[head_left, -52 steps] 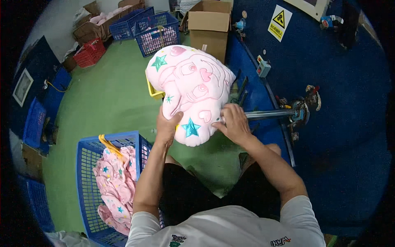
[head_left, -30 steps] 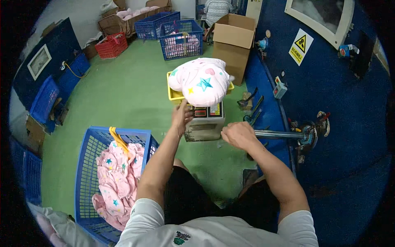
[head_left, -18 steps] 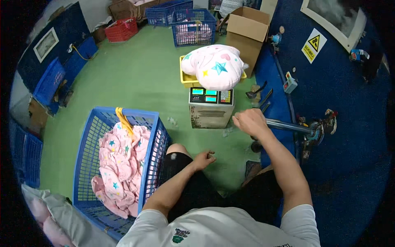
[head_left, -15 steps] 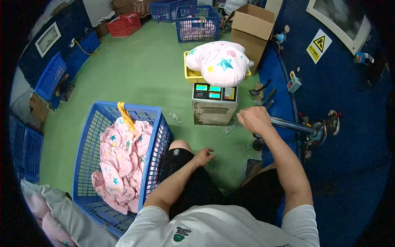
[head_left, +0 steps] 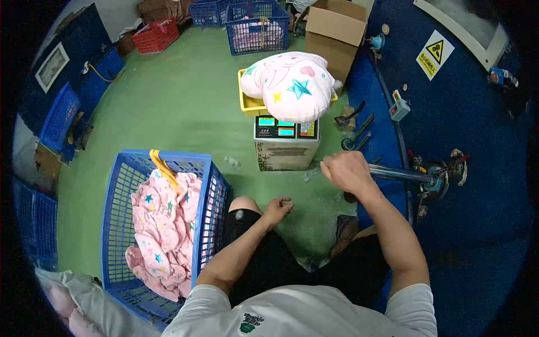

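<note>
My right hand (head_left: 347, 171) is closed in a fist at the near end of a shiny metal pipe (head_left: 398, 172) that juts from the blue machine wall. Whatever its fingers hold, if anything, is hidden. Over my left knee hovers my left hand (head_left: 277, 210), loosely curled with fingers apart and nothing in it. A stuffed pale pink plush piece (head_left: 297, 87) with stars and a heart sits in a yellow tray (head_left: 251, 105) on the scale (head_left: 287, 147) ahead. To my left, a blue basket (head_left: 109, 224) holds a heap of limp pink star-print covers (head_left: 163, 233).
Behind the scale stands an open cardboard box (head_left: 336, 31). A blue crate (head_left: 258, 48) and a red basket (head_left: 155, 37) are farther back. Dark tools (head_left: 359, 126) lie beside the wall, below a small switch box (head_left: 399, 109). A pale sack (head_left: 92, 297) lies at lower left.
The whole view has shifted a little, with the scale and plush now slightly farther left. Both hands keep nearly the same pose, and the right stays by the pipe.
</note>
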`<action>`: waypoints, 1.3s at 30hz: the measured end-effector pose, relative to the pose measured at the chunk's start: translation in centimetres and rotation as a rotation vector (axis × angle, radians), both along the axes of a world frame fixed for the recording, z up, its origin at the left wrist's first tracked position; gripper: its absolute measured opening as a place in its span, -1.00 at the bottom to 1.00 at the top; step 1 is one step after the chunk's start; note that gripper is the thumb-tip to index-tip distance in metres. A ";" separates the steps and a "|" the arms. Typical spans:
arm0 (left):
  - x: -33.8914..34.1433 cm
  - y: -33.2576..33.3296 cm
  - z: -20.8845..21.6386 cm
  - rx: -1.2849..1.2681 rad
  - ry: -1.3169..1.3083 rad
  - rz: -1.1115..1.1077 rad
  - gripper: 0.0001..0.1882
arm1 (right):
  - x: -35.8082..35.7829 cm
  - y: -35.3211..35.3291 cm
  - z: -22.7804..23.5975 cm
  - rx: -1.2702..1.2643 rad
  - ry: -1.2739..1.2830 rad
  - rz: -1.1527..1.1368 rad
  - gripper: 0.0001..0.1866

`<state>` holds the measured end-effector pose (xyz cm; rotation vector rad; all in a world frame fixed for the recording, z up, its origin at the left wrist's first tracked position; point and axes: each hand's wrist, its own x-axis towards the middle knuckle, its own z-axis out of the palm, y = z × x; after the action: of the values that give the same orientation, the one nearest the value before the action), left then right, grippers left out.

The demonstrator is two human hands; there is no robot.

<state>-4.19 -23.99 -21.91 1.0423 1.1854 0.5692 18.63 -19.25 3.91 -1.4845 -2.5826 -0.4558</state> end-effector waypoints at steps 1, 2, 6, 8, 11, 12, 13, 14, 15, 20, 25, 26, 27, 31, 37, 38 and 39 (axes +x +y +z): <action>0.2 0.6 1.3 0.037 -0.010 0.001 -0.59 | 0.0 0.0 0.0 0.002 0.008 0.006 -0.71; 0.4 1.4 2.7 0.014 -0.046 0.046 -0.57 | 0.1 0.0 0.0 0.004 0.015 0.012 -0.71; 2.1 6.0 10.5 0.021 -0.298 0.279 -0.33 | 0.2 0.1 -0.2 0.001 0.039 0.027 -0.71; 3.4 8.9 14.8 0.128 -0.428 0.457 -0.21 | 0.2 0.2 -0.3 0.008 0.045 0.014 -0.71; 4.1 14.8 20.0 0.082 -0.585 0.582 -0.13 | 0.3 0.1 -0.3 -0.018 0.054 0.032 -0.72; 4.1 16.7 20.8 0.050 -0.629 0.548 -0.17 | 0.3 0.1 -0.3 -0.023 0.049 0.028 -0.72; 4.0 18.6 21.3 0.026 -0.688 0.506 -0.21 | 0.5 0.1 -0.3 -0.025 0.041 0.018 -0.72; 4.3 20.5 21.5 -0.029 -0.712 0.485 -0.25 | 0.5 0.1 -0.4 -0.066 0.033 0.004 -0.72; 4.3 21.7 21.1 -0.041 -0.738 0.485 -0.28 | 0.6 0.2 -0.5 -0.089 0.023 -0.014 -0.71; 4.7 24.6 19.9 0.159 -0.746 0.668 -0.43 | 1.2 0.9 -2.0 -0.143 0.073 0.028 -0.71; 3.2 18.5 23.1 0.432 -0.715 0.655 -0.49 | 1.4 1.3 -2.6 -0.142 0.060 0.021 -0.72; 2.4 16.3 23.7 0.438 -0.714 0.662 -0.49 | 1.3 1.2 -2.5 -0.127 0.055 0.016 -0.72; 1.5 14.0 24.3 0.389 -0.733 0.665 -0.53 | 1.3 1.0 -2.2 -0.114 0.053 0.013 -0.73; -2.7 6.0 24.8 0.358 -0.719 0.644 -0.58 | 1.2 0.2 -0.9 -0.264 0.026 -0.021 -0.73; -12.5 -5.5 20.8 0.334 -0.454 0.761 -0.59 | 0.3 -0.1 0.0 -0.271 0.078 -0.098 -0.65; -14.2 -6.9 20.2 0.277 -0.464 0.830 -0.59 | 0.0 -0.2 -0.1 -0.245 0.112 -0.152 -0.63; -15.8 -8.5 19.7 0.302 -0.514 0.858 -0.59 | -0.4 -0.2 -0.1 -0.249 0.062 -0.163 -0.61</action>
<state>-19.99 -32.46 -2.25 0.5217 1.0570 1.6219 18.25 -19.49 3.85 -1.7665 -2.5560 -0.1033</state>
